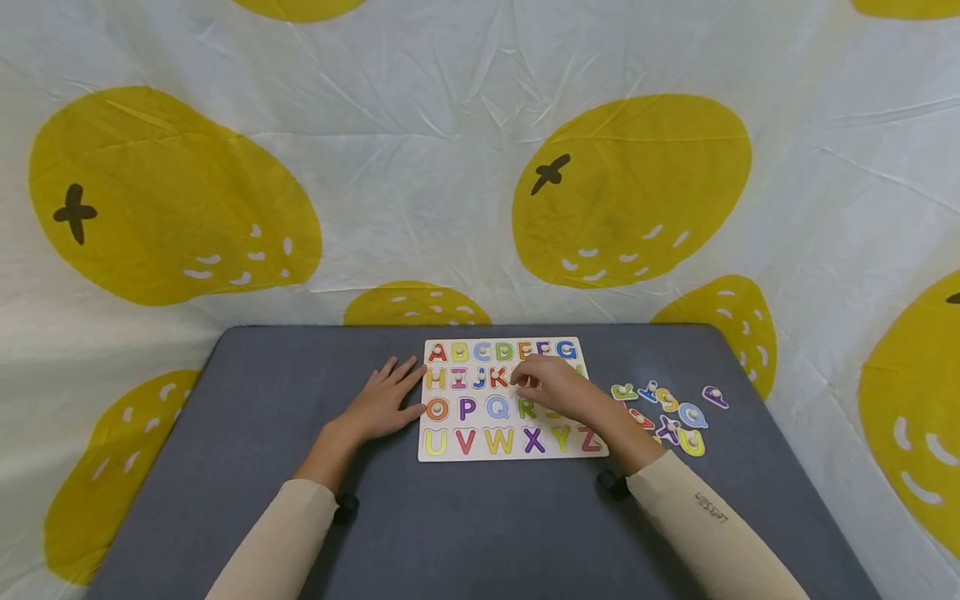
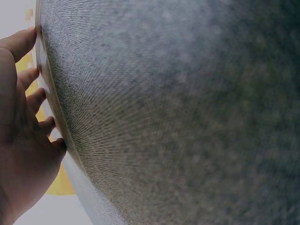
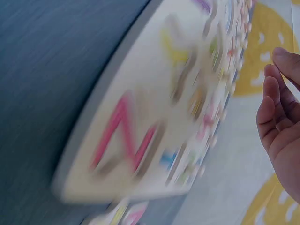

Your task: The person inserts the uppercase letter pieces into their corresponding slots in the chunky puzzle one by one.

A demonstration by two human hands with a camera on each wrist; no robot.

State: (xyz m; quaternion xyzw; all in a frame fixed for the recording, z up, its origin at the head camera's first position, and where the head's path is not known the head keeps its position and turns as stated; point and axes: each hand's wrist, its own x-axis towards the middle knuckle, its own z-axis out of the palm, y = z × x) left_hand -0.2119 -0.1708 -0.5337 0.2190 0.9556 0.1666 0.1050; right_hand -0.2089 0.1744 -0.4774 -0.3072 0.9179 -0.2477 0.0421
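Observation:
A pale wooden alphabet puzzle board (image 1: 482, 408) lies mid-table, with pegged letters in its upper rows, such as the K (image 1: 498, 377). The orange O (image 1: 437, 408) also shows a peg. My left hand (image 1: 382, 404) lies flat with fingers spread, its fingertips right at the board's left edge. Over the right half of the board hovers my right hand (image 1: 558, 387), covering some letters. In the right wrist view, the fingers (image 3: 267, 112) are loosely bent, the thumb close to the index finger, and no piece shows between them. That board view is blurred.
Right of the board lie several loose letters, among them a purple P (image 1: 715, 397), a blue Q (image 1: 692, 415), a purple X (image 1: 667, 430) and a yellow U (image 1: 692, 443). The dark grey table (image 1: 480, 533) backs onto a white patterned curtain (image 1: 420, 192).

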